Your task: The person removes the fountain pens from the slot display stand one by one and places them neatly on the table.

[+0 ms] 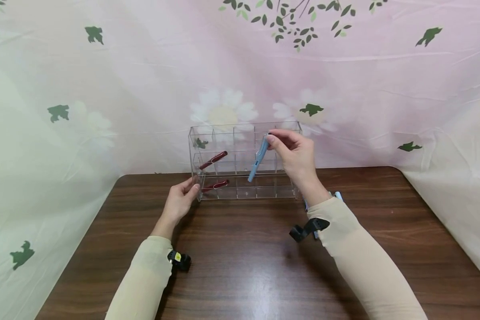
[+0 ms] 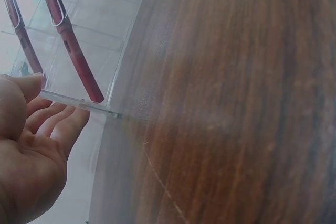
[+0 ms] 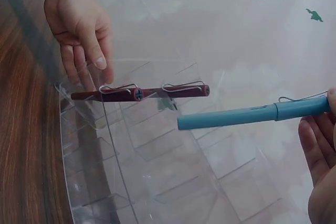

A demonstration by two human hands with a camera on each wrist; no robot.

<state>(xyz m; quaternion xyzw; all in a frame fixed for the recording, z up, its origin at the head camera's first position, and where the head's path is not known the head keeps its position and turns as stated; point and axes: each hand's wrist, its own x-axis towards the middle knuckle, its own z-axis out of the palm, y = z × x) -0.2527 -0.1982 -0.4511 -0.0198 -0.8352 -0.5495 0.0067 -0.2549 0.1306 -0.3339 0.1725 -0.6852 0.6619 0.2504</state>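
A clear acrylic pen rack [image 1: 246, 198] with divided compartments stands at the back of the table. My left hand [image 1: 178, 202] holds its left side wall, thumb on one face and fingers on the other. Two dark red pens with metal clips lean in the leftmost compartments, an upper pen [image 1: 214, 160] and a lower pen [image 1: 216, 186]. In front of the rack, right of its middle, my right hand [image 1: 298, 155] pinches a light blue pen [image 1: 258, 160] by its clip end. The right wrist view shows this blue pen [image 3: 226, 119] apart from both red ones.
Beside my right forearm, partly hidden by it, lie light blue items [image 1: 338, 195] on the brown wooden table [image 1: 240, 249]. A printed cloth backdrop [image 1: 156, 89] hangs close behind the rack and along both sides.
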